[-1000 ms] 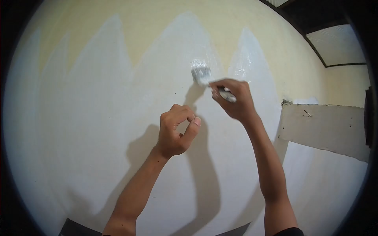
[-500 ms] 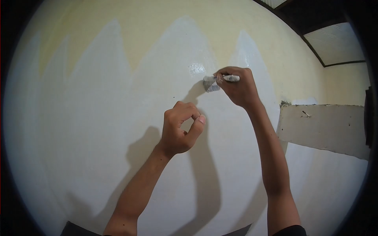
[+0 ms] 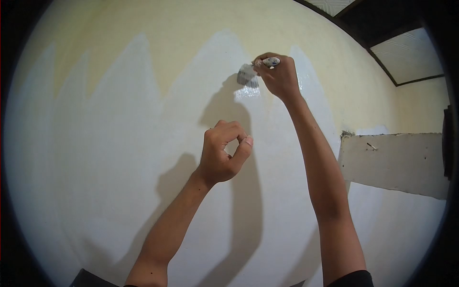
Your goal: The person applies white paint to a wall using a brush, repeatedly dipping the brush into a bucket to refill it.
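Note:
My right hand (image 3: pixel 279 76) is closed round the short handle of a paintbrush (image 3: pixel 246 75). White paint coats the brush, and its broad bristles meet the wall (image 3: pixel 124 143) just above a shiny wet patch (image 3: pixel 247 93). Lower down and to the left, my left hand (image 3: pixel 222 152) is raised in front of the wall. Its fingers are curled, with the thumb tip meeting the index finger in a ring. Wall shows through that ring, and no object is visible in this hand.
White paint covers the lower wall and rises in jagged peaks into pale yellow paint (image 3: pixel 186 28). A grey board (image 3: pixel 392 160) with a nail juts across at the right. Dark-framed ceiling panels (image 3: pixel 406 52) show at upper right. Shadows of both arms fall on the wall.
My right hand has moved the brush upward and slightly left along the wall. A wet, shiny patch now lies just below the bristles. My left hand has barely moved.

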Demonstrator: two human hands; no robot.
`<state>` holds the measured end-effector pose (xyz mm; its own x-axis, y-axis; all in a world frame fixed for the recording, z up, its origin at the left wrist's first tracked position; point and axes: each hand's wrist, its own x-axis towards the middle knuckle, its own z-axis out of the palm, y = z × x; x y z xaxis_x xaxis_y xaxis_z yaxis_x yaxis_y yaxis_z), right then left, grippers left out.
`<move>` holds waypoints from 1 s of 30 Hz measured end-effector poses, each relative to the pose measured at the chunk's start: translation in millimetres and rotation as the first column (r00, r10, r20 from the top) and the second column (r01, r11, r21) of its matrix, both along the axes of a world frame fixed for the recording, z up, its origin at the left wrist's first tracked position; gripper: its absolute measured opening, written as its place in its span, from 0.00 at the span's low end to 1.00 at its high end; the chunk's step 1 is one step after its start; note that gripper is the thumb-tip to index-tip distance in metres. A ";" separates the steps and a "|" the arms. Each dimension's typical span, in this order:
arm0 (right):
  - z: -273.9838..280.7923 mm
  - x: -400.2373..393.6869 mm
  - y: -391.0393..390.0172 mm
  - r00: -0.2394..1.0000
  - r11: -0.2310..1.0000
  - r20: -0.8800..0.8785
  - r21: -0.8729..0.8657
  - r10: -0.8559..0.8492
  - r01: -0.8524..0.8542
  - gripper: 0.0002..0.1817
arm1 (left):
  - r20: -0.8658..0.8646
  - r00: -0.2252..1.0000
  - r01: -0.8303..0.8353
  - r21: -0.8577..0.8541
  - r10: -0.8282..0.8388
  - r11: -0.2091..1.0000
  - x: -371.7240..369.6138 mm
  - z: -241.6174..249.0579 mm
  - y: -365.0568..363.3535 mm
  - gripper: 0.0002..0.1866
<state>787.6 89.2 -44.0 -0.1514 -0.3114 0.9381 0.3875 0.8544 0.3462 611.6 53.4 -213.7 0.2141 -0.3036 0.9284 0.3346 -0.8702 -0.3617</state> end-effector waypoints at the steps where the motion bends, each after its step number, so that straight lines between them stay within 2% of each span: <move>1: 3.1 -1.8 -2.9 1.000 0.999 -0.004 0.030 0.024 -0.024 0.07 | -0.003 1.000 0.000 0.003 0.000 1.000 0.1 2.1 0.0 0.10; 3: 6.5 -6.2 -8.2 0.997 0.994 -0.004 0.086 0.073 -0.072 0.07 | 0.002 1.000 -0.004 0.020 0.004 1.000 -0.9 3.8 -1.5 0.10; 4: 1.9 -6.3 -13.8 0.997 0.996 -0.003 0.046 0.074 -0.074 0.06 | 0.005 1.000 -0.004 0.027 0.003 1.000 -1.0 3.8 -1.7 0.10; 7: -17.8 -3.9 7.4 0.999 0.995 0.038 0.098 0.021 -0.024 0.06 | 0.038 0.999 -0.003 0.003 0.003 1.000 -2.2 -4.1 -2.8 0.09; 8: -28.7 -0.4 14.6 0.999 0.996 0.030 0.086 -0.019 0.016 0.05 | 0.039 0.999 -0.003 -0.008 0.004 1.000 -1.9 -7.7 -3.7 0.09; 11: -73.0 16.9 15.8 0.999 0.997 0.048 0.075 0.025 -0.029 0.06 | 0.037 0.999 -0.018 -0.023 0.019 1.000 -3.6 -21.8 -10.1 0.08; 15: -146.8 40.3 6.1 0.994 0.999 0.107 -0.019 -0.033 0.035 0.11 | -0.001 1.000 -0.027 -0.055 0.027 0.998 -3.9 -43.7 -21.4 0.07; 17: -184.1 41.6 -5.9 0.999 0.997 0.020 -0.066 0.034 -0.033 0.10 | -0.012 1.000 -0.013 -0.096 0.012 0.995 -2.5 -55.4 -29.1 0.07; 20: -239.1 26.4 -17.6 0.945 0.968 -0.254 -0.090 0.206 -0.235 0.07 | -0.001 1.000 0.020 -0.194 -0.020 0.981 3.6 -78.9 -36.9 0.06; 21: -258.5 22.5 -21.8 0.929 0.963 -0.308 -0.107 0.205 -0.248 0.08 | 0.008 0.999 0.037 -0.229 -0.036 0.973 5.3 -88.7 -39.2 0.06; 23: -298.6 -0.8 -41.9 0.742 0.820 -0.543 -0.158 0.393 -0.550 0.10 | 0.041 0.996 0.086 -0.315 -0.077 0.945 8.9 -114.6 -43.1 0.06; 26: -352.3 -29.5 -58.1 0.569 0.681 -0.707 -0.169 0.420 -0.713 0.14 | 0.094 0.991 0.123 -0.439 -0.090 0.890 5.4 -161.2 -50.3 0.07; 27: -368.3 -40.2 -62.1 0.546 0.652 -0.728 -0.180 0.415 -0.736 0.15 | 0.148 0.983 0.172 -0.499 -0.112 0.849 2.1 -177.9 -53.4 0.08; 29: -395.0 -61.2 -70.7 0.543 0.597 -0.749 -0.249 0.380 -0.762 0.16 | 0.259 0.956 0.271 -0.603 -0.137 0.751 -4.1 -210.9 -60.3 0.09; 30: -406.1 -72.1 -75.8 0.595 0.617 -0.725 -0.302 0.347 -0.727 0.17 | 0.353 0.923 0.359 -0.647 -0.154 0.672 -7.2 -230.4 -62.5 0.08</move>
